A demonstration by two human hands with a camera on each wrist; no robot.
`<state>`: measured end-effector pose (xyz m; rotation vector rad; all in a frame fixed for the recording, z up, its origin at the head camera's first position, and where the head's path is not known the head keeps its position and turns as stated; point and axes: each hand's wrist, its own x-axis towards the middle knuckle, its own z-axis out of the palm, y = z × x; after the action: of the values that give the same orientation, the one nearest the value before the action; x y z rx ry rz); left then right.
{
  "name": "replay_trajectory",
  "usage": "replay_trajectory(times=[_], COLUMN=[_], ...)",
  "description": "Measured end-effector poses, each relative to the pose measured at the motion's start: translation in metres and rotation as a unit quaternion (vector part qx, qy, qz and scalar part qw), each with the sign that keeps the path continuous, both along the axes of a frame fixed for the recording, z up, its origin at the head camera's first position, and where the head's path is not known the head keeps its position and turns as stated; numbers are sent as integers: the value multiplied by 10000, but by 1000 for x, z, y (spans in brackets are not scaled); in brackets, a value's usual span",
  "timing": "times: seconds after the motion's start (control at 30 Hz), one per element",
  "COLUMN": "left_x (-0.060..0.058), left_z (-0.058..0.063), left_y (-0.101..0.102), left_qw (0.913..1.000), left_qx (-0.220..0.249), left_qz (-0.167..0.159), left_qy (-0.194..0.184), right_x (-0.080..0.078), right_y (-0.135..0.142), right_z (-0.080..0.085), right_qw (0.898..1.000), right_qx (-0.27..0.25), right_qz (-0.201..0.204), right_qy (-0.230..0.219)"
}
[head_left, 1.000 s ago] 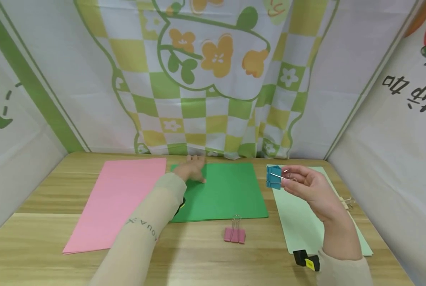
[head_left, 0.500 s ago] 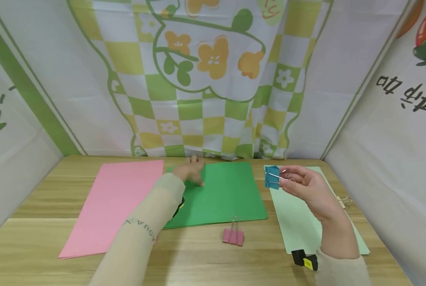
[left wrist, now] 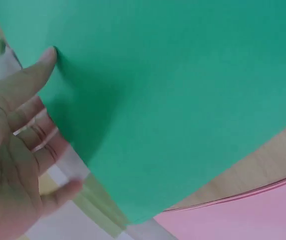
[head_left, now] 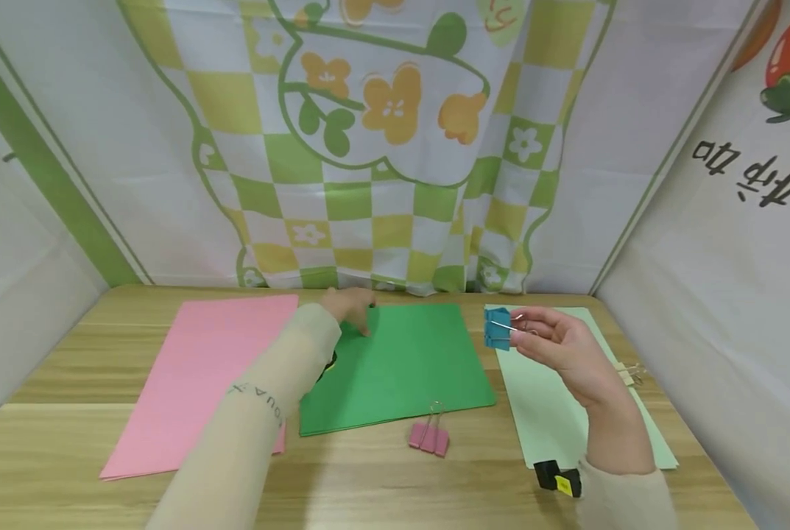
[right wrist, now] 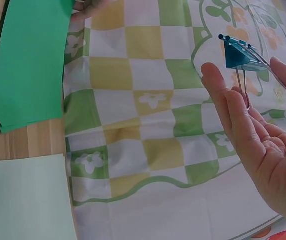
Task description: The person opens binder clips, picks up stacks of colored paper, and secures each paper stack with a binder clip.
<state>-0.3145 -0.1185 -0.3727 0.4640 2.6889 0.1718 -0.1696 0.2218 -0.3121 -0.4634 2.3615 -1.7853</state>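
Note:
My left hand point(head_left: 351, 305) is at the far left edge of a stack of green paper point(head_left: 408, 368). In the left wrist view its thumb lies on top of the sheets, and several fingertips disappear under the edge. My right hand point(head_left: 556, 346) pinches the wire handles of a blue binder clip point(head_left: 497, 329), held up over the far end of the pale green paper point(head_left: 534, 405). The right wrist view shows the clip point(right wrist: 240, 55) raised between thumb and fingers. A pink binder clip point(head_left: 428, 439) lies on the table just in front of the green stack.
Pink paper point(head_left: 196, 383) lies to the left on the wooden table point(head_left: 368, 486). A cream binder clip point(head_left: 625, 373) sits on the right edge of the pale green paper. Behind the table hangs a checkered curtain point(head_left: 348, 199).
The green stack's near-left corner has swung toward me and to the left, with my left hand at its far edge. My right hand keeps holding the blue binder clip up.

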Motion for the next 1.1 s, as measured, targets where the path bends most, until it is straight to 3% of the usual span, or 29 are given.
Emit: replay_trajectory(times=[0.13,0.23,0.33,0.47,0.53,0.67,0.87,1.1], left_x=[-8,-10,-10,-8,-7,-5,-2,2], left_z=[3,4,5,6,7,12,16,20], left_y=[-8,-16,-24,-33,-37,-44,-52,-64], left_qw=[9971,9929,9877,9766,9716,9650,9613,9557], left_qx=[633,1034,1377,1808,1916,2014,2076,2283], left_qz=[-392,-455,-347,27,236,279,65,168], left_qy=[-175,-359,-657,-1162,-1372,-1656,-1808,-1852], right_x=[-2,-2,-2,-2,-2,-2,-2,-3], right_y=[0,0,-1,-1,-1,-1,1,2], right_z=[1,1,1,0,0,-1,-2,-3], right_qw=[10000,10000,10000,10000,10000,9999,9999,9999], right_qx=[32,37,45,60,62,59,35,-24], right_qz=[3,41,70,39,24,24,16,-13], right_qy=[0,-23,-52,-66,-67,-90,-132,-137])
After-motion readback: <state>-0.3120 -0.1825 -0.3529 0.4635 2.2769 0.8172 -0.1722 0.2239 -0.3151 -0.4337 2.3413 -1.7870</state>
